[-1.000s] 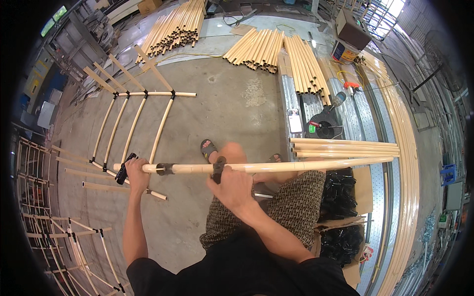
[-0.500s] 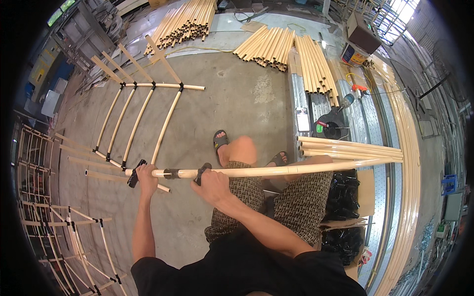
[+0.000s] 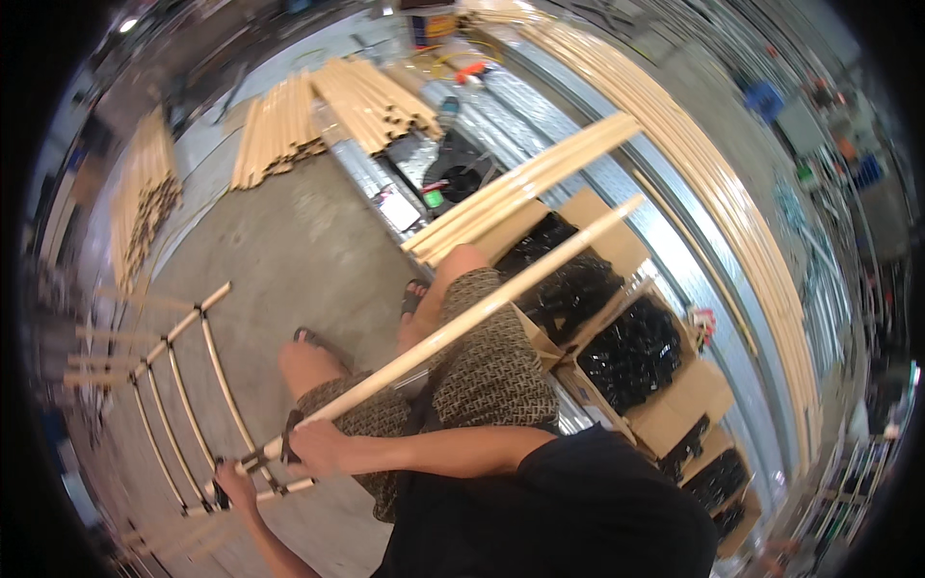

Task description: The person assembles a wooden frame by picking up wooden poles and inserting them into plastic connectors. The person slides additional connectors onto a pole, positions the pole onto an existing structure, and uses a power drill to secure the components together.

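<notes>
A long cream tube (image 3: 462, 323) lies slantwise over my thighs, its far end up at the right. My right hand (image 3: 323, 449) is closed near its lower end, around a black pipe joint (image 3: 290, 435) on the tube. Further left, my left hand (image 3: 234, 484) grips another black pipe joint (image 3: 221, 483) at the tube's end. Beside and beyond that hand stands a frame (image 3: 183, 371) of cream tubes linked by black joints. My fingers partly hide both joints.
Open cartons of black joints (image 3: 631, 352) stand at my right. Several loose cream tubes (image 3: 525, 188) lie beyond my knees. Bundles of tubes (image 3: 279, 130) rest at the far left, and metal profiles (image 3: 665, 217) run along the right. A phone (image 3: 397, 208) lies near the black reel (image 3: 462, 181).
My view has swung right, bringing the cartons into fuller sight. Both hands and the long tube now appear lower left, the tube at a steeper slant. The grips look the same.
</notes>
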The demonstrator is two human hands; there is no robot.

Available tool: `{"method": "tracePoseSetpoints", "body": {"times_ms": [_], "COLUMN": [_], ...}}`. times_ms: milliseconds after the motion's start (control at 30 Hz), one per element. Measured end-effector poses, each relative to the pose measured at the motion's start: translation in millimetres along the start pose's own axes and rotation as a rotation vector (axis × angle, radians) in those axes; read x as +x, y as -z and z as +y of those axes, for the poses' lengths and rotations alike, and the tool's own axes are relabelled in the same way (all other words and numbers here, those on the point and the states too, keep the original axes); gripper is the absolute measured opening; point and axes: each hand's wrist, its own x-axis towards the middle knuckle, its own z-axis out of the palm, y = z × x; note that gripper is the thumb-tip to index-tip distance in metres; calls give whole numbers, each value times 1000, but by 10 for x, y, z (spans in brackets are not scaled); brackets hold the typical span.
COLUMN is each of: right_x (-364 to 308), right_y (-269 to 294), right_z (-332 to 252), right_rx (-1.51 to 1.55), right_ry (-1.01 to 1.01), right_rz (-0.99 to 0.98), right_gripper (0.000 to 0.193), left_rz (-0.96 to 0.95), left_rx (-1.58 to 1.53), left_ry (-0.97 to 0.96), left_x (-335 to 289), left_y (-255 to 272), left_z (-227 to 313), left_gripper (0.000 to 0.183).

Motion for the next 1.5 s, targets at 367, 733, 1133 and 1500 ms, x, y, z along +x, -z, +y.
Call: {"method": "tracePoseSetpoints", "body": {"times_ms": [367, 733, 1133, 1500], "right_x": [-2840, -2874, -2943, -3605], "right_y": [3214, 2206, 2271, 3560], "right_z": [1736, 4456, 3738, 2368], "right_rx": [565, 1516, 1075, 371], "right_ry": [-736, -1116, -1086, -680], "right_rz": [179, 1353, 1589, 1396], "right_gripper": [30, 68, 44, 32], "left_rz": [-149, -521, -455, -553], "left_rx": [14, -70, -351, -151], "left_ry": [94, 194, 562, 158], "left_x": [-523, -553, -572, -335], "left_y": [111, 28, 0, 119], "left_z": [-562, -812, -676, -766], "left_gripper": [29, 33, 36, 20]}}
